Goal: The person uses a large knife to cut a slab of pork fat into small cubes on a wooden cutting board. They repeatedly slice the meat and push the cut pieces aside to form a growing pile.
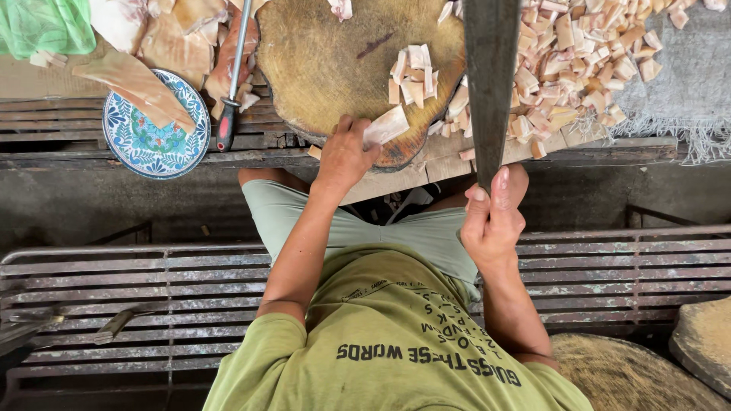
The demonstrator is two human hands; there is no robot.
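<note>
head cam: right hand [493, 228] wrapped tight round handle of big cleaver [489, 84], blade raised over round wood block [335, 61]. left hand [346, 156] pinches pale meat strip [386, 126] at block's near edge. strip looks soft, prob slippery; hold near end, fingers back from blade.
</note>
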